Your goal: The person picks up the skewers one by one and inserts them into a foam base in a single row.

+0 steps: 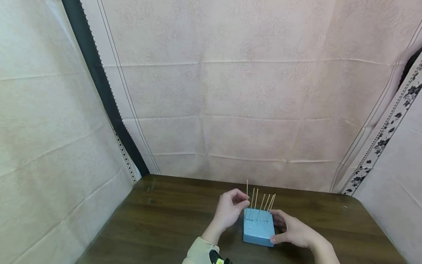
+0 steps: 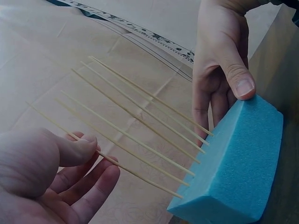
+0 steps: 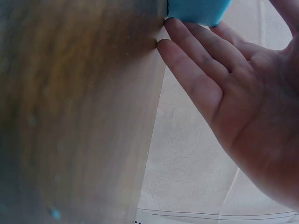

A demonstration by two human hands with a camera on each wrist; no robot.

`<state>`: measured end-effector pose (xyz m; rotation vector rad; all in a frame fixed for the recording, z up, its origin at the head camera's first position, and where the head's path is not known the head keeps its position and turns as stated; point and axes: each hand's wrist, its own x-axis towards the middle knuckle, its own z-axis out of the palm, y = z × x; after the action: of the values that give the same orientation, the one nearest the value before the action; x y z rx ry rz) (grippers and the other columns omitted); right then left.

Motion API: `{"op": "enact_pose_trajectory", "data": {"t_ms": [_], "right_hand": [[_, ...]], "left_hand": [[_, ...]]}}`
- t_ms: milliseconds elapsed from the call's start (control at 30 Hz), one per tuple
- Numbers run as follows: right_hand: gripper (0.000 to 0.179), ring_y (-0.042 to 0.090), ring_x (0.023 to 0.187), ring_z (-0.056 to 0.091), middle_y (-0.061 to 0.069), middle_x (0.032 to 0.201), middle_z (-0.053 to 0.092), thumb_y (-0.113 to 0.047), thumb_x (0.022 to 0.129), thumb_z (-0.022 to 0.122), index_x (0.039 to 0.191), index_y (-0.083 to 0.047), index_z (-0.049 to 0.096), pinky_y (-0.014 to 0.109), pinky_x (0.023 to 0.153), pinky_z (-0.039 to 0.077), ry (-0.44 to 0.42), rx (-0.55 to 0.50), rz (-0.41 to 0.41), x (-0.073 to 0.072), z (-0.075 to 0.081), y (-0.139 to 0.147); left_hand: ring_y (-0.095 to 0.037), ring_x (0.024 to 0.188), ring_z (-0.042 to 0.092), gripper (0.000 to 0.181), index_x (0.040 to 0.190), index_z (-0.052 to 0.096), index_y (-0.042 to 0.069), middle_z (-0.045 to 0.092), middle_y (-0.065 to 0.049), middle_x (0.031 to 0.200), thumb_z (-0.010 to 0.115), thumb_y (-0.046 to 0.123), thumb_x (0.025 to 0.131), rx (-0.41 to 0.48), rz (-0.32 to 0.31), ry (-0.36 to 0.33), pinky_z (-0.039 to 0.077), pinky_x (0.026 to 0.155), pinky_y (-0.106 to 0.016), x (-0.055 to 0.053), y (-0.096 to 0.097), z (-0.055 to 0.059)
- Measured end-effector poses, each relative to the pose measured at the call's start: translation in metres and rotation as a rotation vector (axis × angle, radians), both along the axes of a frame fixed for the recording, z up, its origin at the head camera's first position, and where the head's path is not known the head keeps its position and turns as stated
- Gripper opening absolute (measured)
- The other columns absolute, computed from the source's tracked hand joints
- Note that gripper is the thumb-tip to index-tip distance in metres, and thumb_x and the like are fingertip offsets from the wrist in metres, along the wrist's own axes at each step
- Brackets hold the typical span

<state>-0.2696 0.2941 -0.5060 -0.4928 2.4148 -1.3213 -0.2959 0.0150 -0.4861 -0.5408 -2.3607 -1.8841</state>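
Note:
A light-blue foam block (image 1: 258,233) rests on the table with several thin bamboo skewers (image 2: 135,112) standing in a row from its top, some leaning. My left hand (image 1: 229,207) pinches the leftmost skewer (image 2: 145,178) between thumb and fingers, partway up its length. The lower end of that skewer meets the block's top near one edge; how deep it goes cannot be seen. On the block's right side, my right hand (image 1: 293,231) holds it, thumb at the near corner and fingers farther back. In the right wrist view, some fingertips (image 3: 170,49) touch the tabletop.
The dark brown wooden table (image 1: 171,216) extends to both sides of the block. Pale patterned cloth (image 1: 247,110) hangs behind the table and at both sides. A dark band (image 1: 105,84) runs down the left corner, and a floral border (image 1: 382,143) down the right.

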Motion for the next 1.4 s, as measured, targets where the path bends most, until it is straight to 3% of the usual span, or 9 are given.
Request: {"op": "enact_pose_trajectory", "data": {"t_ms": [333, 767, 967, 1400], "right_hand": [[0.094, 0.055, 0.135, 0.053, 0.035, 0.148, 0.054, -0.019, 0.088, 0.090, 0.155, 0.015, 0.033, 0.067, 0.106, 0.047, -0.003, -0.001, -0.001, 0.000, 0.000, 0.000], [0.095, 0.056, 0.136, 0.052, 0.037, 0.148, 0.053, -0.020, 0.089, 0.090, 0.155, 0.016, 0.032, 0.069, 0.107, 0.044, 0.010, -0.001, 0.022, 0.000, -0.002, 0.001], [0.094, 0.056, 0.136, 0.052, 0.036, 0.149, 0.053, -0.020, 0.089, 0.089, 0.155, 0.016, 0.032, 0.070, 0.107, 0.044, 0.009, 0.000, 0.022, 0.000, -0.001, 0.000], [0.095, 0.056, 0.136, 0.052, 0.036, 0.149, 0.052, -0.018, 0.089, 0.090, 0.155, 0.016, 0.031, 0.069, 0.107, 0.045, 0.002, -0.020, 0.025, -0.001, -0.003, 0.002]], "left_hand": [[-0.007, 0.084, 0.067, 0.008, 0.101, 0.077, 0.011, 0.072, 0.011, 0.092, 0.082, 0.008, 0.096, -0.042, -0.019, 0.063, 0.057, 0.081, -0.026, 0.001, 0.002, 0.007], [-0.006, 0.085, 0.067, 0.008, 0.101, 0.077, 0.011, 0.073, 0.006, 0.097, 0.078, 0.003, 0.098, -0.064, -0.045, 0.061, 0.059, 0.081, -0.025, -0.001, 0.001, 0.001], [-0.006, 0.084, 0.066, 0.011, 0.099, 0.076, 0.015, 0.070, 0.012, 0.092, 0.079, 0.005, 0.097, -0.084, -0.018, 0.051, 0.057, 0.080, -0.024, 0.001, 0.002, 0.000], [-0.007, 0.082, 0.063, 0.012, 0.100, 0.072, 0.015, 0.066, 0.011, 0.091, 0.080, 0.007, 0.097, -0.114, 0.029, 0.027, 0.057, 0.077, -0.022, 0.005, 0.010, -0.003]]}}
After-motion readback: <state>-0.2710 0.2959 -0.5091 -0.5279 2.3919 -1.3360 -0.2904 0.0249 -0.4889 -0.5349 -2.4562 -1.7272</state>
